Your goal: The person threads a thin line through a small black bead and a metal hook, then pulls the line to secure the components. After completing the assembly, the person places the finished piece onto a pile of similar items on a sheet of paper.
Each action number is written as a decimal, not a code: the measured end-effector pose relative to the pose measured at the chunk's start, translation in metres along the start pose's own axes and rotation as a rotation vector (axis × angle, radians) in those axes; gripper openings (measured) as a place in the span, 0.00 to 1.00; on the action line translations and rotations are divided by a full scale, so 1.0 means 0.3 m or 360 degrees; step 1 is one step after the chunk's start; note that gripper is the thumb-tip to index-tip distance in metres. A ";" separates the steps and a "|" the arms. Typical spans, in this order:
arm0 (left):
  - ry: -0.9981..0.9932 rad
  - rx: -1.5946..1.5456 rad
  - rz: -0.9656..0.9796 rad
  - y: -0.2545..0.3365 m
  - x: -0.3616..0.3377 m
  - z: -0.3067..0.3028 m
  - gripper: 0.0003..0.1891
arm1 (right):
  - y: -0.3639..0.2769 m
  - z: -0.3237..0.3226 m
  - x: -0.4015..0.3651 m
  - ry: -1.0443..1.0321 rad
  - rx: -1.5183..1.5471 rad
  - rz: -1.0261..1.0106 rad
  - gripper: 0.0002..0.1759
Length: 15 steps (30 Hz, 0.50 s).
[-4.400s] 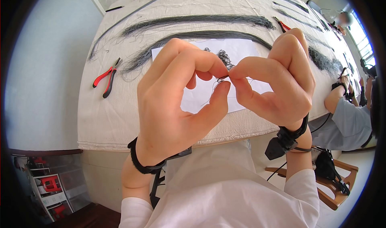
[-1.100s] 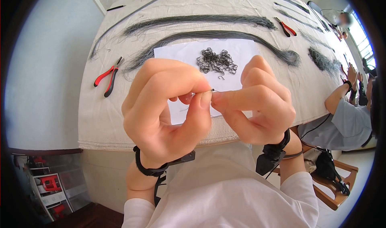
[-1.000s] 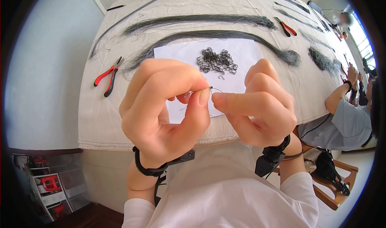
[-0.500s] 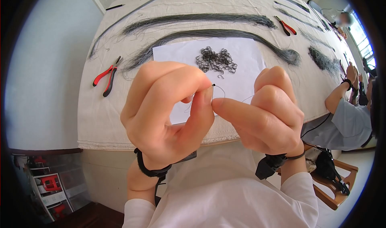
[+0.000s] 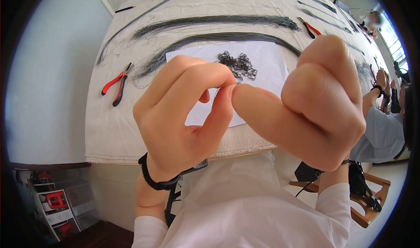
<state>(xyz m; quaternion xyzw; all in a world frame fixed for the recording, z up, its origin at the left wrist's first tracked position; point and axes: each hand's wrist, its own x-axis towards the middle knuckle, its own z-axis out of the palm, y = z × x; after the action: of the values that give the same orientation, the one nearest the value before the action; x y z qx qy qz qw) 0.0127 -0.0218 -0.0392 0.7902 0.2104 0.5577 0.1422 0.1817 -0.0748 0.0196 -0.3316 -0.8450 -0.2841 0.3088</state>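
Note:
My left hand point(image 5: 186, 117) is closed, thumb and forefinger pinched over the white paper point(image 5: 258, 103). From its pinch a thin line point(image 5: 214, 98) hangs; anything else there is hidden by the fingertips. My right hand point(image 5: 310, 108) is closed too, its thumb and forefinger meeting the left fingertips, and what it grips is covered. Behind the hands, a tangled pile of small dark hooks point(image 5: 239, 66) lies on the paper. Beyond the paper curves a long bundle of grey line point(image 5: 218, 37).
Red-and-black pliers point(image 5: 116, 88) lie left on the cloth-covered table point(image 5: 109, 134), with another pair point(image 5: 309, 28) at the far right. A second grey bundle point(image 5: 210, 19) stretches behind. A person's arm point(image 5: 374, 90) rests at the right table edge. A wooden chair point(image 5: 372, 191) stands below.
My right hand has risen, come closer to the camera and turned, its fingertips now against the left ones. The small black tip and line loop seen earlier at the left fingertips are now covered.

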 end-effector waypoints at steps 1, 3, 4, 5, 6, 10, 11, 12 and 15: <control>0.0000 0.0000 0.0000 -0.002 0.003 -0.003 0.05 | 0.006 0.001 0.007 0.0000 0.0000 0.0000 0.31; -0.0069 -0.0072 -0.0028 -0.008 0.010 -0.009 0.07 | 0.018 0.007 0.022 0.0063 0.0054 -0.0014 0.32; -0.0069 -0.0071 -0.0030 -0.003 0.012 -0.012 0.07 | 0.029 0.008 0.028 0.0064 0.0056 -0.0014 0.32; -0.0069 -0.0067 -0.0070 0.003 0.015 -0.016 0.07 | 0.045 0.009 0.036 0.0078 0.0107 -0.0095 0.32; -0.0069 -0.0063 -0.0110 0.007 0.016 -0.018 0.07 | 0.060 0.009 0.044 0.0092 0.0157 -0.0177 0.32; -0.0030 -0.0266 -0.0143 0.009 0.010 -0.012 0.08 | 0.152 0.000 0.069 -0.0001 0.0191 -0.0600 0.25; 0.0010 -0.0261 -0.0133 0.015 0.007 -0.008 0.08 | 0.148 0.007 0.069 -0.0002 0.0191 -0.0598 0.25; 0.0051 -0.0255 -0.0122 0.019 0.006 -0.006 0.09 | 0.141 0.020 0.071 0.0031 0.0278 -0.0483 0.21; -0.0020 -0.0255 -0.0095 0.008 0.003 -0.016 0.10 | 0.144 0.019 0.068 0.0011 0.0369 -0.0342 0.18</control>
<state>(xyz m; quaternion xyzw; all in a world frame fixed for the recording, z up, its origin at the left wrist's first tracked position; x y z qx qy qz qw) 0.0089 -0.0235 -0.0356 0.7731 0.1876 0.5634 0.2228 0.1994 -0.0363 0.0422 -0.2005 -0.9017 -0.2170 0.3157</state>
